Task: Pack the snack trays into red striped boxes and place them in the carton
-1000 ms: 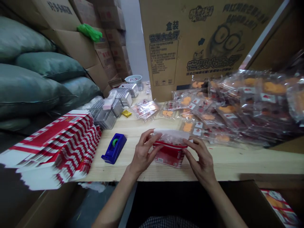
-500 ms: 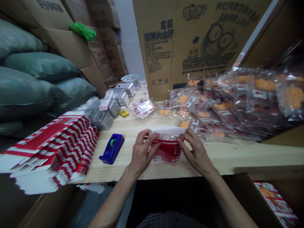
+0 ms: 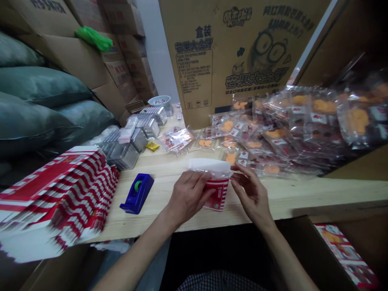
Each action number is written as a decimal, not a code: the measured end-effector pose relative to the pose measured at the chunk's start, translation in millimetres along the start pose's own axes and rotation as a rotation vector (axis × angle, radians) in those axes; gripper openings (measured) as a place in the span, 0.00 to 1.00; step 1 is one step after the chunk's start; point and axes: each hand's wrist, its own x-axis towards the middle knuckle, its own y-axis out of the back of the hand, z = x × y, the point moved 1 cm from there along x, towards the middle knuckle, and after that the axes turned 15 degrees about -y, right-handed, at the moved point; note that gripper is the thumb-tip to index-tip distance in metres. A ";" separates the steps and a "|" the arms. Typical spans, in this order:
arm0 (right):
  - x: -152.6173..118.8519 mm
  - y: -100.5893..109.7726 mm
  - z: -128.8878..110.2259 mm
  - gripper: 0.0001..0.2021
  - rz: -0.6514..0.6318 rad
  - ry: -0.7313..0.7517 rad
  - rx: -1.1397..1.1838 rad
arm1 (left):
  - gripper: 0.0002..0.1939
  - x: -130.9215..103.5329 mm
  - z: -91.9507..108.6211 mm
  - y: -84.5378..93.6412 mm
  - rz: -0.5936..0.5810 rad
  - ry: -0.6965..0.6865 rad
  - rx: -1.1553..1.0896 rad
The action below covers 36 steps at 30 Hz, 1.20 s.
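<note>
A red-and-white striped paper box (image 3: 218, 193) stands near the table's front edge, its white flap raised at the back and clear plastic showing at its mouth. My left hand (image 3: 189, 194) grips the box from the left, fingers over the top and thumb across the front. At the box's right side my right hand (image 3: 250, 192) has its fingers apart, close to the upper corner, with nothing in them. The lower left part of the box is hidden behind my left hand.
A blue tape dispenser (image 3: 138, 194) sits left of my hands, beside stacked flat striped boxes (image 3: 75, 190). Clear plastic cases (image 3: 124, 153) and a bowl (image 3: 159, 102) stand farther back. Sealed clear packets (image 3: 281, 137) pile up right, before a large carton (image 3: 209, 60).
My left hand has moved from the box's upper left edge to wrap over its front. My right hand has let go of the right edge and opened. The view has shifted slightly.
</note>
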 end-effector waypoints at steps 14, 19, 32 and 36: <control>-21.1 -20.6 -7.3 0.22 0.227 0.276 -0.315 | 0.17 -1.6 18.8 4.4 0.061 0.028 0.048; -18.4 -14.9 -20.8 0.26 0.190 0.338 -0.431 | 0.16 -1.8 22.1 3.7 0.078 0.044 0.066; -18.6 -11.2 -34.1 0.17 -0.031 0.347 -0.954 | 0.17 -5.8 40.6 12.5 0.046 0.256 0.173; -24.0 -11.0 -28.0 0.20 -0.024 0.238 -0.816 | 0.16 -6.3 39.9 11.7 0.038 0.306 0.211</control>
